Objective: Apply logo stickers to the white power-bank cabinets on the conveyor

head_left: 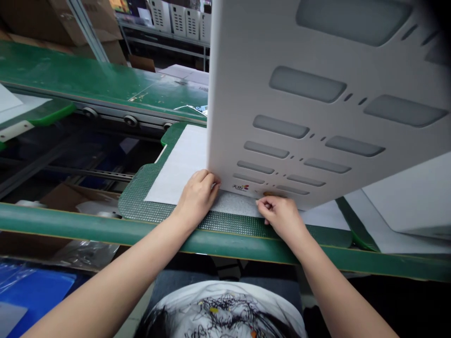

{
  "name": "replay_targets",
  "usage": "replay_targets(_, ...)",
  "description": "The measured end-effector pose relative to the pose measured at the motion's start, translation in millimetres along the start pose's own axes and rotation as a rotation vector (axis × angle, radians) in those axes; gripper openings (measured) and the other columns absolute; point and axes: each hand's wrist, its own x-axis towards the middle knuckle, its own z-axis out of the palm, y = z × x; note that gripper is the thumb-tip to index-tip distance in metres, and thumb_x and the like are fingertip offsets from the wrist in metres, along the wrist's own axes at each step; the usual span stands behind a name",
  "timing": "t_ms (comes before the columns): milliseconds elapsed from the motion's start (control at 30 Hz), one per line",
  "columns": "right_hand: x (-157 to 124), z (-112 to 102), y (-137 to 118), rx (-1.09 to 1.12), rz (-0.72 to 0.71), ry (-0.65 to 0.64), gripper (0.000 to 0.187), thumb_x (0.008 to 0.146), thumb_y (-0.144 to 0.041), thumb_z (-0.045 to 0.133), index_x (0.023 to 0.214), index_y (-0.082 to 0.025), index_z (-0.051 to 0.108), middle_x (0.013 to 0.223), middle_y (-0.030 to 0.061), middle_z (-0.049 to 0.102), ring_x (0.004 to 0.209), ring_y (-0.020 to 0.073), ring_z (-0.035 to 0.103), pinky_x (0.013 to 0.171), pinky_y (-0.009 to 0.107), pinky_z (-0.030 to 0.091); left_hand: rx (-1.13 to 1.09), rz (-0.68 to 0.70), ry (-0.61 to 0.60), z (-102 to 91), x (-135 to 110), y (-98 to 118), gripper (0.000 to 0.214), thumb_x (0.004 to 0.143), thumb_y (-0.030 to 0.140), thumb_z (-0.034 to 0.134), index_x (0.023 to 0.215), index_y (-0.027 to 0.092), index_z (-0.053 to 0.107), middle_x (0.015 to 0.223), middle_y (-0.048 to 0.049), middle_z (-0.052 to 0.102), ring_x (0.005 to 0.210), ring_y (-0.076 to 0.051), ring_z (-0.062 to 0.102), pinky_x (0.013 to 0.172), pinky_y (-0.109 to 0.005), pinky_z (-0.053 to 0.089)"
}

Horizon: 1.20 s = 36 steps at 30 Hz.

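A large white casing (232, 108) stands upright in front of me, with rows of grey windows and a small logo near its bottom edge. Beneath it, a white sheet (176, 169) lies on a green pallet (141, 199) with a gridded surface. My left hand (197, 197) is closed at the casing's lower left corner, its fingertips partly hidden. At the bottom edge, right of the logo, my right hand (282, 216) is closed in a pinch. Beside its fingers is a small brownish spot; what the pinch holds is too small to make out.
A green rail (148, 232) runs along the near side, and a green bench (105, 84) lies beyond the rollers. Another white casing (416, 197) rests at the right. Blue sheets (35, 291) are at lower left. Several white housings (178, 21) stand on a rear shelf.
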Motion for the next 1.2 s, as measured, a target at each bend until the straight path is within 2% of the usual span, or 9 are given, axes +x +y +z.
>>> replay_targets(300, -13, -9, 21, 0.054, 0.138, -0.043, 0.021, 0.078, -0.026, 0.050, 0.067, -0.015, 0.063, 0.044, -0.0028, 0.051, 0.041, 0.0109, 0.054, 0.048, 0.018, 0.038, 0.015, -0.016, -0.026, 0.3, 0, -2, 0.007, 0.083, 0.013, 0.051, 0.082, 0.011, 0.057, 0.081, -0.0068, 0.057, 0.077, -0.017, 0.055, 0.070, -0.031, 0.048)
replay_targets(467, -28, -19, 33, 0.144, 0.123, -0.055, 0.030, 0.074, -0.040, 0.047, 0.067, -0.015, 0.061, 0.048, -0.0010, 0.052, 0.041, 0.0109, 0.053, 0.046, 0.019, 0.037, 0.063, 0.056, -0.056, 0.4, -1, 2, 0.009, 0.083, 0.015, 0.049, 0.080, 0.011, 0.057, 0.080, -0.0078, 0.057, 0.076, -0.019, 0.056, 0.069, -0.033, 0.050)
replay_targets(600, -39, -26, 36, 0.153, 0.154, -0.052, 0.033, 0.071, -0.043, 0.045, 0.065, -0.014, 0.060, 0.045, -0.0015, 0.047, 0.038, 0.0101, 0.049, 0.046, 0.020, 0.036, 0.013, 0.174, -0.160, 9.4, -7, 30, 0.015, 0.084, 0.014, 0.048, 0.089, 0.008, 0.061, 0.084, -0.0099, 0.060, 0.078, -0.019, 0.059, 0.072, -0.034, 0.053)
replay_targets(700, -45, -32, 40, 0.135, 0.165, -0.041, 0.035, 0.069, -0.046, 0.045, 0.062, -0.014, 0.059, 0.044, -0.0010, 0.046, 0.038, 0.0097, 0.046, 0.045, 0.020, 0.034, -0.046, 0.170, -0.243, 22.1, -13, 60, 0.028, 0.085, 0.013, 0.049, 0.110, 0.006, 0.058, 0.109, -0.0140, 0.062, 0.099, -0.021, 0.060, 0.088, -0.035, 0.052)
replay_targets(833, -55, -42, 50, 0.114, 0.183, -0.021, 0.037, 0.068, -0.048, 0.045, 0.060, -0.014, 0.059, 0.044, -0.0004, 0.045, 0.039, 0.0094, 0.041, 0.043, 0.020, 0.030, -0.057, 0.150, -0.382, 37.7, -14, 92, 0.042, 0.084, 0.015, 0.049, 0.124, 0.001, 0.049, 0.131, -0.0211, 0.048, 0.118, -0.025, 0.051, 0.099, -0.038, 0.045)
replay_targets(1033, -74, -52, 55, 0.118, 0.145, -0.023, 0.035, 0.072, -0.044, 0.046, 0.061, -0.014, 0.060, 0.045, -0.0002, 0.045, 0.042, 0.0095, 0.040, 0.042, 0.020, 0.028, -0.084, 0.137, -0.465, 46.3, -12, 124, 0.046, 0.085, 0.016, 0.044, 0.128, -0.001, 0.045, 0.133, -0.0222, 0.045, 0.119, -0.025, 0.050, 0.099, -0.037, 0.045)
replay_targets(1200, -82, -52, 56, 0.136, 0.116, -0.004, 0.033, 0.073, -0.041, 0.045, 0.060, -0.014, 0.059, 0.047, -0.0004, 0.047, 0.041, 0.0088, 0.041, 0.042, 0.020, 0.028, -0.064, 0.142, -0.492, 48.7, -15, 137, 0.048, 0.085, 0.015, 0.042, 0.129, -0.005, 0.042, 0.135, -0.0248, 0.041, 0.122, -0.026, 0.047, 0.100, -0.037, 0.044)
